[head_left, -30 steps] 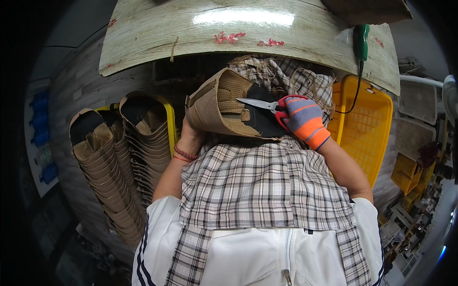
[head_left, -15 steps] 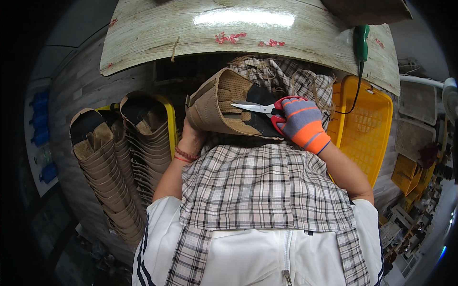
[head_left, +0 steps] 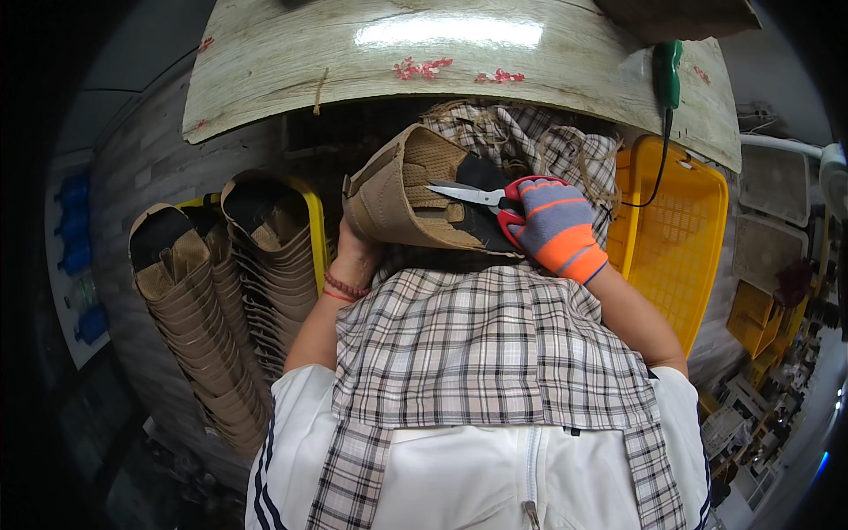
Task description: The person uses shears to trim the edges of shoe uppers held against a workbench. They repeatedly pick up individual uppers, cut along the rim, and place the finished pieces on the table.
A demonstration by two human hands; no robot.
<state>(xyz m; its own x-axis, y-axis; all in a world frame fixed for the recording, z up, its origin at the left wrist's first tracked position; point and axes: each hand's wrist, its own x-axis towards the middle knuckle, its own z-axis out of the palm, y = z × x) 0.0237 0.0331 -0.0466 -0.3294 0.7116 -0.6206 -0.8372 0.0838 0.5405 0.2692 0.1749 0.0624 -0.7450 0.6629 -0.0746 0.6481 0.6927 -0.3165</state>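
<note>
A plaid apron (head_left: 477,353) covers the lap. Just above it, the left hand (head_left: 360,250) grips a tan shoe upper (head_left: 402,199) from beneath; the gloved right hand (head_left: 555,225) clasps red-handled scissors (head_left: 481,194), blades open on the upper. Left of the upper stand stacked uppers (head_left: 203,309) in a yellow crate (head_left: 314,230); right, a yellow basket (head_left: 676,238). Beyond lies a worn wooden workbench (head_left: 459,53).

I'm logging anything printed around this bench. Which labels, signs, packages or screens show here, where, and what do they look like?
Wall panel: far left, pale upright rectangle with blue shapes; details too small.
Red marks: on the pale tabletop, small blotchy patches.
No screens or packages visible.
</note>
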